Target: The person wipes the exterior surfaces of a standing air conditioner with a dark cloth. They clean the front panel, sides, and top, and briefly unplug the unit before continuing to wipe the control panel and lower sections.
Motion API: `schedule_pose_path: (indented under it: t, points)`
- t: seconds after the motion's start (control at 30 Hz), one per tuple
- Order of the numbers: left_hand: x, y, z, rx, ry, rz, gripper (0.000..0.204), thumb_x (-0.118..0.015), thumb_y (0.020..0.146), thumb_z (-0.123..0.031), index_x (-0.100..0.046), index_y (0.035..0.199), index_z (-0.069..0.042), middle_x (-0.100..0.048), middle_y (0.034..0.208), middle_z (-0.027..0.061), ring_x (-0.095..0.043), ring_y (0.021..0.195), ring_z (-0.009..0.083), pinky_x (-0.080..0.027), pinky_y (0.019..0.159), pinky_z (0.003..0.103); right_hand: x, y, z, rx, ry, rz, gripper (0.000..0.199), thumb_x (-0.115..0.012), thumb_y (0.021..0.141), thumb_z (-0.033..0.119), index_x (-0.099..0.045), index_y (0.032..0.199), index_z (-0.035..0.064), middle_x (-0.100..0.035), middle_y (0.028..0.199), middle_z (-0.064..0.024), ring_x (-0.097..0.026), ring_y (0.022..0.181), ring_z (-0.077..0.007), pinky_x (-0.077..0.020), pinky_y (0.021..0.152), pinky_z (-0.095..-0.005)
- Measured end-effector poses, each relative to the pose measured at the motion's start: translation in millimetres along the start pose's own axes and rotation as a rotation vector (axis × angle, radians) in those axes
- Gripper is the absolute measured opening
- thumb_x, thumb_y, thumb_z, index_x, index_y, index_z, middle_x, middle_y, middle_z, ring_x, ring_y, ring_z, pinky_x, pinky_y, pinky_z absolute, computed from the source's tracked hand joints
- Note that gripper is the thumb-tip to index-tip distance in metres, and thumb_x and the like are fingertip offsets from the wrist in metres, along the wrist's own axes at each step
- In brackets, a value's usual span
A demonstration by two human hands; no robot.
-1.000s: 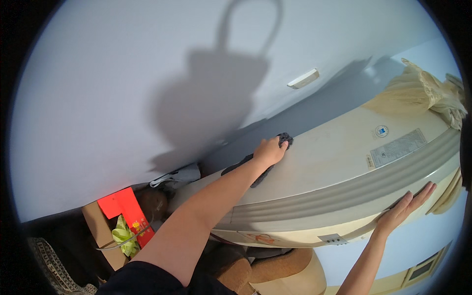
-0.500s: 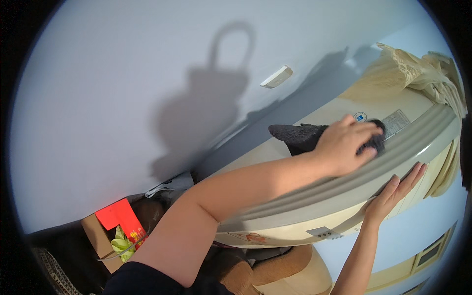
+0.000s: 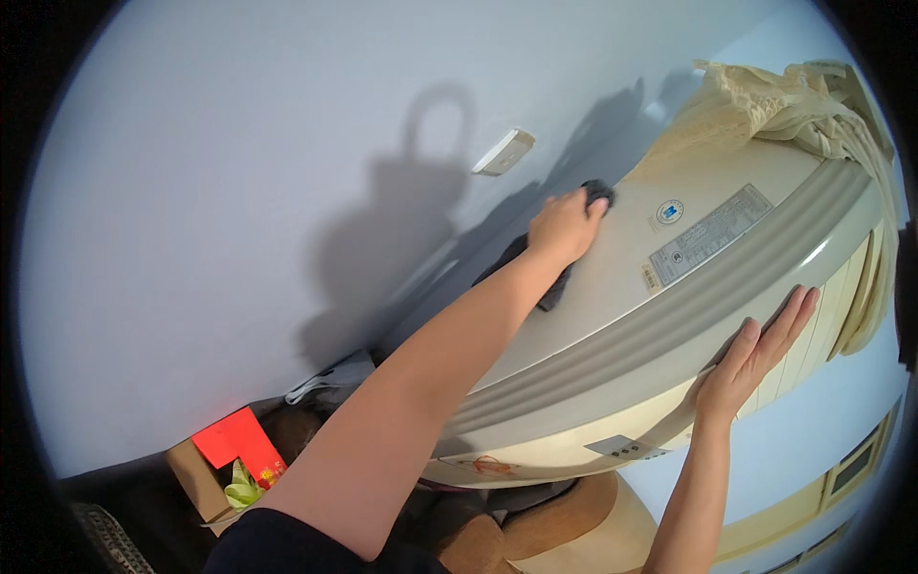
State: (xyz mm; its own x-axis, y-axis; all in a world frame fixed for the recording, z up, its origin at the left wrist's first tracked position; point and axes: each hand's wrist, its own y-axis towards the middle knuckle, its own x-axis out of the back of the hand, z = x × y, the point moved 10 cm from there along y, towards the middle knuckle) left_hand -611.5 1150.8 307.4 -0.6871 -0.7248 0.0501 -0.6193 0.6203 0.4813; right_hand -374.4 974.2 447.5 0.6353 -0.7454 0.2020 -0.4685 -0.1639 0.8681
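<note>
Your left hand was closed around a bunched dark grey cloth, part of it hanging loose beneath your wrist. The cloth was against the cream appliance, on the side panel, near the edge next to the wall. Your right hand was open, fingers extended, its palm against the front, past the ribbed strip. A grey label sat between your hands.
</note>
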Motion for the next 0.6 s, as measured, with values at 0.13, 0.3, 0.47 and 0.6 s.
schedule_pose_path:
  t: [0.13,0.3,0.47,0.6]
  points:
    - [-0.9,-32.7,48.0,0.138,0.01,0.05,0.044,-0.045,0.096,-0.042,-0.058,0.117,-0.005,-0.063,0.114,0.0157,-0.053,0.111,0.0346,-0.046,0.091,0.046,0.2,-1.1,2.2,-0.006,0.01,-0.003,0.055,-0.033,0.099,0.023,-0.024,0.148,-0.0001,-0.014,0.156,-0.02,-0.012,0.145,-0.0347,-0.0107,0.117,-0.0457]
    - [31.5,-74.2,-45.2,-0.331,-0.227,-0.109,0.048,-0.047,0.093,-0.044,-0.057,0.121,-0.007,-0.063,0.115,0.013,-0.052,0.112,0.0334,-0.046,0.089,0.046,-0.2,-1.2,-0.4,-0.027,-0.001,0.007,0.055,-0.033,0.1,0.025,-0.024,0.148,0.0004,-0.014,0.156,-0.0189,-0.012,0.145,-0.0344,-0.0105,0.117,-0.0455]
    - [6.2,-57.2,19.3,-0.084,-0.051,0.054,0.045,-0.047,0.094,-0.043,-0.058,0.119,-0.006,-0.063,0.115,0.0118,-0.052,0.11,0.0331,-0.047,0.089,0.046,2.0,-3.4,-4.1,-0.022,-0.007,0.008,0.055,-0.033,0.1,0.026,-0.024,0.148,0.001,-0.013,0.157,-0.0185,-0.012,0.145,-0.0342,-0.0107,0.117,-0.0454]
    - [8.1,-83.6,91.2,0.113,0.027,0.055,0.047,-0.047,0.096,-0.043,-0.058,0.118,-0.003,-0.063,0.115,0.0129,-0.053,0.108,0.0342,-0.047,0.088,0.047,-3.3,0.9,1.4,0.007,-0.012,-0.015,0.055,-0.033,0.1,0.025,-0.024,0.148,0.0012,-0.013,0.157,-0.0186,-0.013,0.145,-0.034,-0.0115,0.117,-0.0446]
